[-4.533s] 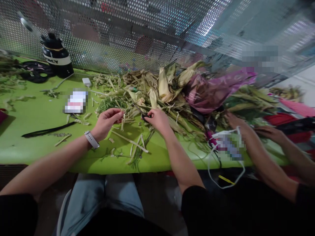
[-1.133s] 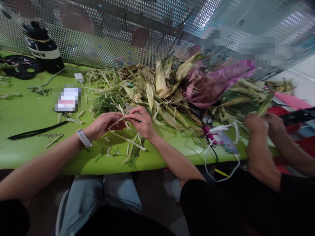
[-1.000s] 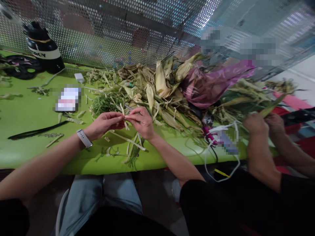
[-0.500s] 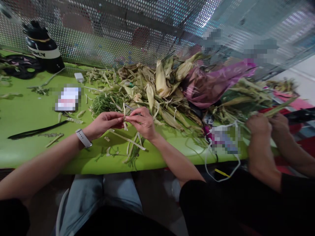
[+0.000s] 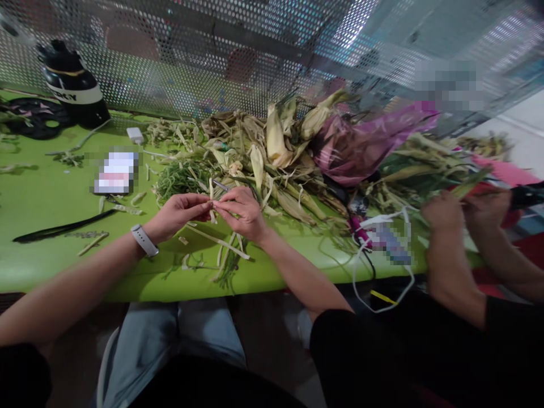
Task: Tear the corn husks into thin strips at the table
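My left hand (image 5: 178, 212) and my right hand (image 5: 243, 211) meet above the green table (image 5: 51, 198), fingertips pinched together on a thin pale husk strip (image 5: 211, 199). My left wrist wears a white watch (image 5: 142, 240). Small scissors (image 5: 221, 185) also sit in my right hand; only the blade tip shows above the fingers. Cut husk strips (image 5: 221, 249) lie on the table just below my hands. A heap of corn husks (image 5: 267, 153) rises right behind them.
Another person's two hands (image 5: 463, 212) work on husks at the right. A purple plastic bag (image 5: 361, 147) lies on the heap. A black bottle (image 5: 72, 85), a white charger (image 5: 135, 135), a dark strip (image 5: 59, 229) and white cords (image 5: 382, 272) are around. A perforated metal screen (image 5: 191, 51) backs the table.
My right hand came left from the heap to meet my left hand, and both now pinch the strip. The other person's hands rose with a green husk.
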`<state>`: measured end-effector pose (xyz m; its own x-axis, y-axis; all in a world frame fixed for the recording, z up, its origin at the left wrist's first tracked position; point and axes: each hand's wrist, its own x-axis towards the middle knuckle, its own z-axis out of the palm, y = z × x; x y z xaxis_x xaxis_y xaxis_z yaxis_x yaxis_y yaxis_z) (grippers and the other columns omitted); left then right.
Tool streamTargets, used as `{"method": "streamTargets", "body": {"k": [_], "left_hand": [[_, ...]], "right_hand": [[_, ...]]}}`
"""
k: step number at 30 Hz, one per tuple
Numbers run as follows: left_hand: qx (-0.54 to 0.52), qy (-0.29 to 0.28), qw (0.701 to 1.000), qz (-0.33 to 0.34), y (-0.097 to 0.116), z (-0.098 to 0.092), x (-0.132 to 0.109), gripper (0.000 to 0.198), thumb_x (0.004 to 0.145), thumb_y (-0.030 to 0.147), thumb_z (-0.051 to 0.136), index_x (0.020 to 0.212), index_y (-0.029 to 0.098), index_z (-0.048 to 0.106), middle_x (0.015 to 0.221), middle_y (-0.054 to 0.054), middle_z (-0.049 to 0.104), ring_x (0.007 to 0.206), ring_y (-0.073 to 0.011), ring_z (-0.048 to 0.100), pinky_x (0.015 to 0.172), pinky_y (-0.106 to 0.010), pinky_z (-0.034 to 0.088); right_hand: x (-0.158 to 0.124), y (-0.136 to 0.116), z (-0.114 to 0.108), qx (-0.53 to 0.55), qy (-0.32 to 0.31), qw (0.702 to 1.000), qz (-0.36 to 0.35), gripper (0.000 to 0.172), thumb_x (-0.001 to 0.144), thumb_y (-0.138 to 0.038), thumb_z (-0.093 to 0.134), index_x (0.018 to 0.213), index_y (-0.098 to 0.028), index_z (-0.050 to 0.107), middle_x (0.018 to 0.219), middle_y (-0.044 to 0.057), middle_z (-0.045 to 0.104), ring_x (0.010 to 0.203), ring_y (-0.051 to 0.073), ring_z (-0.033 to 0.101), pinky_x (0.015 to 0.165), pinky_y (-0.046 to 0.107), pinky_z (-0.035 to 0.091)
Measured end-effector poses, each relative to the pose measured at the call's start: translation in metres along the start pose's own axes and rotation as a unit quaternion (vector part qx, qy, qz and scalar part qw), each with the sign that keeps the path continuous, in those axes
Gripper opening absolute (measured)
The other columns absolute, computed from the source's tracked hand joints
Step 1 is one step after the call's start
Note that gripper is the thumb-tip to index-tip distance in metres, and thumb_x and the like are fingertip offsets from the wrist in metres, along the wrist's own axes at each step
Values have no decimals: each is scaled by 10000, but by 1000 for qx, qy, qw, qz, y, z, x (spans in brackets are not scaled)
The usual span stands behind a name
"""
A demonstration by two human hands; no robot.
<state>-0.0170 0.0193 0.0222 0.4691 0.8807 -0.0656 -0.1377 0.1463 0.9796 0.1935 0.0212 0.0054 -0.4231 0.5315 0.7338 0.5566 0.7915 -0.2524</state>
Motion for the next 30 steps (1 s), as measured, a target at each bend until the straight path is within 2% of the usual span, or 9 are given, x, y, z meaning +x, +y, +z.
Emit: {"method": "streamTargets", "body": {"k": [6,9,13,15,18,22,27,30], "left_hand": [[-5,26,1000,-4,-3,-3,4,369,703,411,816,940,140,737,787,-30,718,701,-118,652,778,-301,541],[-9,31,999,0,-6,-3,6,388,691,415,824,934,129,728,790,-29,712,694,-110,638,757,-282,524],[8,25,1000,12,-6,-3,6,355,709,387,808,932,126,718,750,-18,695,660,-98,608,710,-258,494],[32,20,999,19,-5,-3,5,319,722,360,793,926,129,711,744,-20,695,662,-106,611,704,-262,493],[73,3,997,28,-1,-2,3,286,752,337,760,942,131,702,738,-31,705,690,-128,637,718,-276,504],[114,-38,992,36,4,-4,2,241,793,327,713,933,130,707,738,-48,716,701,-138,652,718,-277,509],[121,-59,990,38,6,-4,0,221,817,335,683,907,136,713,728,-47,713,673,-129,643,699,-268,512],[97,-59,993,31,5,-2,-2,235,827,355,675,915,139,708,727,-46,714,681,-134,654,708,-273,521]], "right_hand": [[-1,2,-4,-42,-42,997,-47,336,839,-328,652,1167,-261,683,1079,75,660,1042,249,573,942,446,435],[-2,0,-3,-58,-36,995,-76,229,875,-319,641,1093,-285,703,1081,55,654,1050,231,561,964,433,422],[-2,-3,1,-57,-23,995,-77,118,909,-296,624,950,-296,735,1004,32,656,990,200,561,948,412,438],[-2,-7,3,-30,-14,998,-51,113,913,-302,624,917,-283,735,962,34,649,952,191,568,913,401,459],[-1,-13,6,38,26,998,34,123,923,-306,615,901,-251,723,932,46,619,934,181,584,875,384,493],[0,-19,11,121,51,982,133,131,908,-333,632,885,-223,699,1080,75,607,1027,189,600,915,389,515],[1,-23,14,170,60,973,143,118,913,-304,622,852,-207,650,918,42,676,903,162,645,868,352,526],[2,-25,13,170,80,972,145,123,905,-301,628,827,-206,629,900,35,676,882,158,637,845,340,520]]}}
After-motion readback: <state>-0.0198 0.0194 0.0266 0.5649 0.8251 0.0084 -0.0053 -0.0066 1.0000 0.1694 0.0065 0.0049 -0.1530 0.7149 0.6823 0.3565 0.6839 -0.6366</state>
